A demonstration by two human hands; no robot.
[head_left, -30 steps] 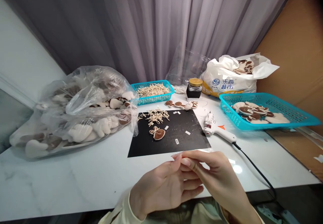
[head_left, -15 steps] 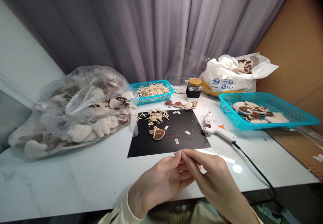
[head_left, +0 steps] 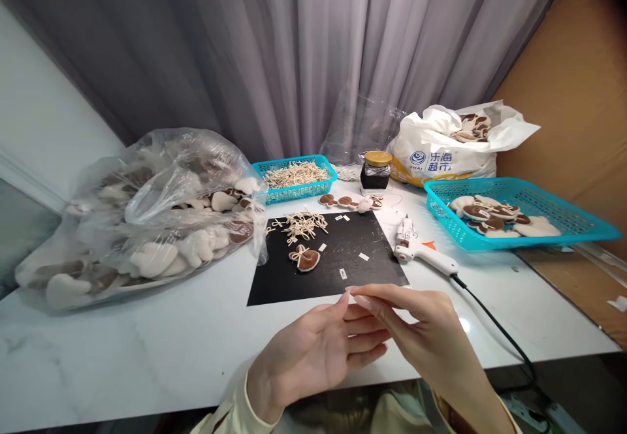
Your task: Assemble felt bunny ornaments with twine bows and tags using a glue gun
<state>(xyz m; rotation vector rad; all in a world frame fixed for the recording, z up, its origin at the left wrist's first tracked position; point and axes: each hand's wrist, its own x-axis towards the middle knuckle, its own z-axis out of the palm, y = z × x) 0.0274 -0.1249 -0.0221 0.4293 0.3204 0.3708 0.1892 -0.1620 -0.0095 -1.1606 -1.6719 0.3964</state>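
Observation:
Palm up over the front of the table, my left hand (head_left: 313, 352) has its fingers stretched out to the right and its thumb raised. My right hand (head_left: 421, 329) is closed in a pinch, its fingertips at the tip of the left thumb. Whatever lies in that pinch, if anything, is too small to make out. Just beyond both hands is a black mat (head_left: 279, 287). On it rest a brown plush piece with a cream bow (head_left: 307, 260), a heap of cream cord bows (head_left: 304, 225) and several small white labels (head_left: 343, 273).
A white glue gun (head_left: 425, 253) lies right of the mat, its black cord running off the front edge. Blue baskets stand behind (head_left: 294, 194) and at right (head_left: 588, 228). A clear bag of plush pieces (head_left: 161, 205) fills the left; a jar (head_left: 375, 174) and white bag (head_left: 441, 153) stand behind.
My right hand has shifted slightly right and its fingers have lifted a little from the left thumb. The left fingers show more openly now. Things on the table have stayed put.

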